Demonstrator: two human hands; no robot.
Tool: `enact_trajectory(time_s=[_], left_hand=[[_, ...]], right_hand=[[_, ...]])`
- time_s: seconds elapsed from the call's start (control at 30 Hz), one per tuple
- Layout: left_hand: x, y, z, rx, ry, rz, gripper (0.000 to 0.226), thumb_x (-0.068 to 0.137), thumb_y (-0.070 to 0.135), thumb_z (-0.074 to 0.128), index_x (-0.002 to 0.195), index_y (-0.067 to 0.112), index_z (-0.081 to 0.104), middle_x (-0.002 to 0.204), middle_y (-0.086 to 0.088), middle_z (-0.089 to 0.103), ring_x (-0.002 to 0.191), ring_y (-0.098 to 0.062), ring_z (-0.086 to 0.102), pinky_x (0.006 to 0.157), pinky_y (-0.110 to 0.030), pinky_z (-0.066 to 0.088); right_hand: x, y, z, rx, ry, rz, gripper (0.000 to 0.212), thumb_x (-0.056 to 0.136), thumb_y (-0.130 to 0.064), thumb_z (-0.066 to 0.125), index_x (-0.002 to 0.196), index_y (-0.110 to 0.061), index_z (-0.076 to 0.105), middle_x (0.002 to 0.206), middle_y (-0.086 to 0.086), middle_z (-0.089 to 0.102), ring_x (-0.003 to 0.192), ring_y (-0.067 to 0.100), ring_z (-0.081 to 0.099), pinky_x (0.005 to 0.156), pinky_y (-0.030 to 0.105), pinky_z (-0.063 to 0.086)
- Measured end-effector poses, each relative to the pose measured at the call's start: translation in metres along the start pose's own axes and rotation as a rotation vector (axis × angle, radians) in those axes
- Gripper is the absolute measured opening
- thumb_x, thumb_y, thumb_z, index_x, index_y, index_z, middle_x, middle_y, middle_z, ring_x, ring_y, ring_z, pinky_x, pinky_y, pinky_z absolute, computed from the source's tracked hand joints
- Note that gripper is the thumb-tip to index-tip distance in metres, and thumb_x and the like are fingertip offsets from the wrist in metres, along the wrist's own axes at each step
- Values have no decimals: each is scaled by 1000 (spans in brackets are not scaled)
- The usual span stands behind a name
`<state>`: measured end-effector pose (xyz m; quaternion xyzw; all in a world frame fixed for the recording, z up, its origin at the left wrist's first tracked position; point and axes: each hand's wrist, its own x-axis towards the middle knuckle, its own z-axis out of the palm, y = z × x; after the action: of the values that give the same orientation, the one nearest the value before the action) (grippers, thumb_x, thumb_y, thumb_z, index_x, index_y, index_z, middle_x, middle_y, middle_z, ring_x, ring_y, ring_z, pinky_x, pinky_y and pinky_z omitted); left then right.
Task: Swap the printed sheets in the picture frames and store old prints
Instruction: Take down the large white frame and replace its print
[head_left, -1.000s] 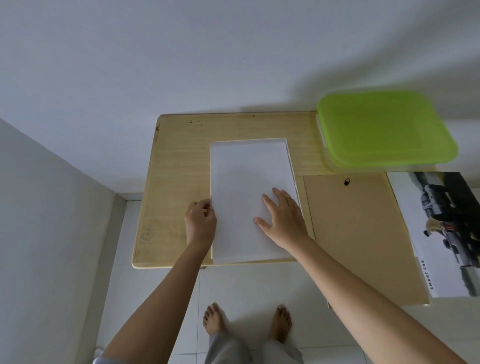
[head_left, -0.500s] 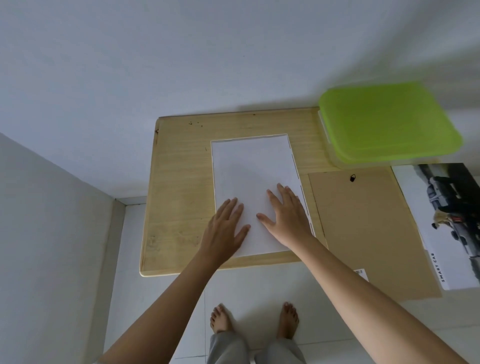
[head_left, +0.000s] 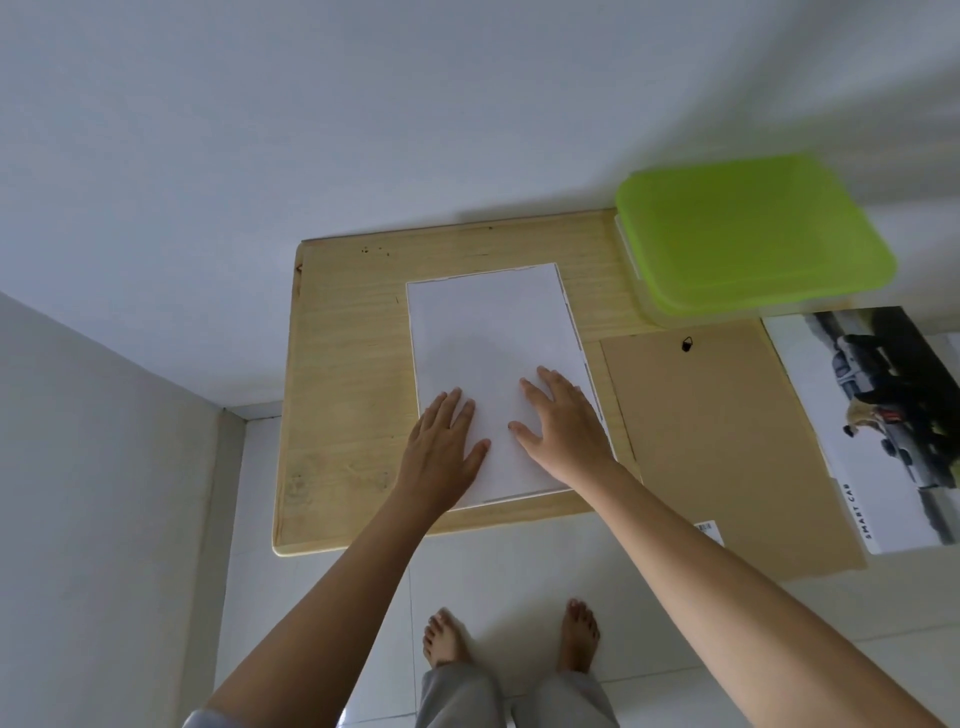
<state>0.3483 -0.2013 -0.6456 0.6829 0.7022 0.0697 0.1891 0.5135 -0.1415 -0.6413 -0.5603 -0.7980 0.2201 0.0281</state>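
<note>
Pale wooden table (head_left: 343, 364) set against a white wall, taking up the middle of the view. At 3 o'clock from its centre, a flat brown fibreboard backing panel (head_left: 717, 441), reaching past the table's near edge. At 1 o'clock, a clear plastic box with a lime-green lid (head_left: 748, 234), closed, just beyond the panel's far edge. At table centre, a plain white rectangular sheet (head_left: 488, 322), lying flat and lengthwise away from the person, with a thin white rim showing along its right side. At 3 o'clock of the panel and just beside it, a printed car picture (head_left: 883, 415) marked "SMART CAR", face up. Left hand (head_left: 441, 452) at 7 o'clock on the sheet, palm down, fingers straight and slightly spread, pressing the paper, gripping nothing. Right hand (head_left: 566, 421) at 5 o'clock on the sheet, likewise flat with fingers splayed. Bare feet (head_left: 447, 639) on white floor tiles at 6 o'clock. Small black hanger loop (head_left: 687, 344) near the panel's far edge.
</note>
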Motion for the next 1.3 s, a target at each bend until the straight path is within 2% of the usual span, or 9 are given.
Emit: enact_trajectory(time_s=[0.2,0.43,0.6,0.83,0.97,1.13,1.3], left_hand=[[14,49,-7,-105,33,-56,56,96,40,41,143,12,30,153,-7,23,141,-22,19,112,-36,25],[34,169,16,-272,1,56,55,95,34,46,141,10,31,150,-9,27,139,-23,23,111,-35,25],[23,228,52,-315,-78,-61,58,94,28,45,143,9,21,153,-9,14,140,-27,17,110,-38,26],[10,247,82,-241,-49,-268,61,92,29,45,141,7,17,153,-15,2,143,-30,-2,115,-40,16],[11,250,85,-285,-38,-330,60,92,30,46,141,9,19,154,-16,-2,143,-30,-3,115,-42,18],[14,250,87,-335,-13,-334,58,91,26,48,140,7,23,155,-17,1,143,-29,-4,115,-38,8],[16,251,85,-426,10,-378,56,87,23,54,136,9,31,154,-11,2,142,-28,0,114,-39,13]], right_hand=[[-17,35,-39,89,97,32,52,93,-36,47,141,-20,34,151,2,28,140,19,23,113,34,21],[-53,138,-94,91,163,250,53,94,-37,46,142,-18,33,151,3,27,140,18,22,110,36,29],[-82,192,-98,102,114,388,57,94,-38,46,144,-16,28,152,8,23,141,22,19,110,39,29],[-98,215,-82,159,87,428,63,93,-38,47,146,-14,21,154,9,16,143,22,11,110,40,27],[-98,218,-74,213,136,452,68,91,-36,53,145,-10,22,154,12,14,143,25,10,112,39,23],[-95,220,-70,287,221,460,69,86,-30,62,141,-3,30,150,14,25,140,26,17,113,35,21],[-93,221,-70,361,294,475,72,80,-26,70,137,1,35,145,11,33,135,25,25,109,31,25]])
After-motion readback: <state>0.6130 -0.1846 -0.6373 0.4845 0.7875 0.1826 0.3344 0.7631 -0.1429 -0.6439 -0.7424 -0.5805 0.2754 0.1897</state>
